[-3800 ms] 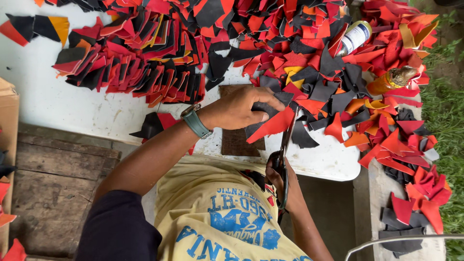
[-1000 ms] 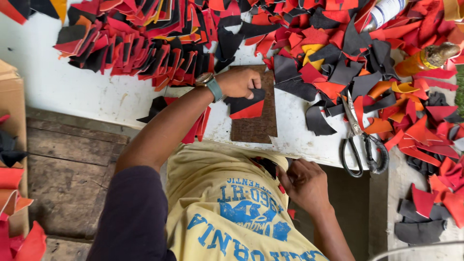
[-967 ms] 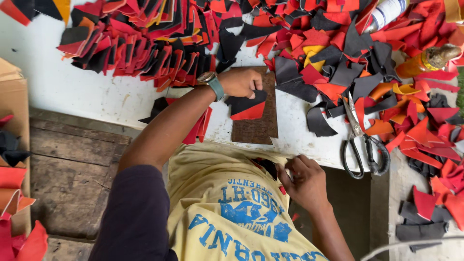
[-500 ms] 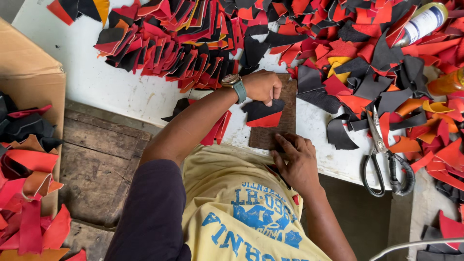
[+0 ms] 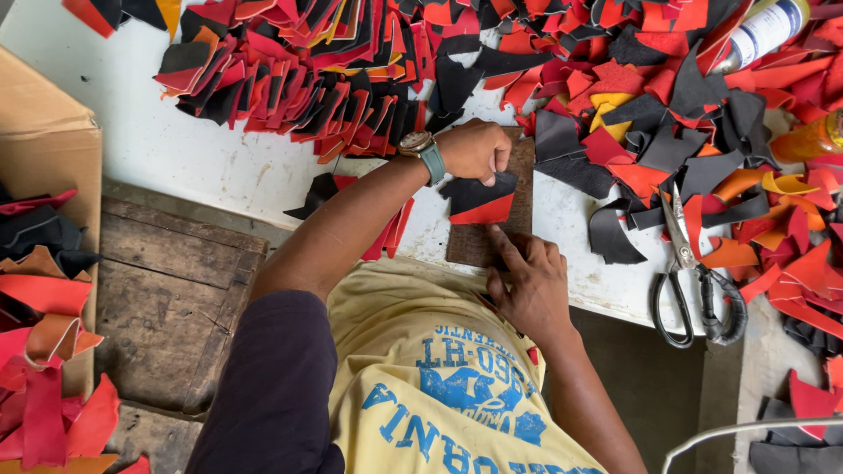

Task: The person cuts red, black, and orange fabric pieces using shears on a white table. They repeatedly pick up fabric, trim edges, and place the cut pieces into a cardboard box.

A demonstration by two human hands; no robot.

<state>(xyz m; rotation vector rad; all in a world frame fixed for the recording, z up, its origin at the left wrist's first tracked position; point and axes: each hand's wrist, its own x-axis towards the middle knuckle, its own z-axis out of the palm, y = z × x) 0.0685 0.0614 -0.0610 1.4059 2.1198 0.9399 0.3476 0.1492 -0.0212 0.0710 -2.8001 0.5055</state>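
My left hand [image 5: 474, 151], with a green-strapped watch on its wrist, pinches a black and red leather piece [image 5: 479, 200] that lies on a small brown wooden board [image 5: 520, 180]. Just below that piece, my right hand [image 5: 527, 283] lies flat on the board's near edge, fingers stretched out and holding nothing. A pair of black-handled scissors [image 5: 694, 279] lies on the white table [image 5: 184, 154] to the right of my right hand.
Heaps of red, black and orange leather scraps [image 5: 290, 75] cover the far and right side of the table. A white bottle [image 5: 760, 31] and an orange bottle [image 5: 812, 136] lie among them. A cardboard box [image 5: 53, 202] of scraps stands left, beside a wooden block [image 5: 167, 303].
My right hand, which held the scissors earlier, has laid them on the table and moved onto the board. My left hand still holds the black and red piece there.
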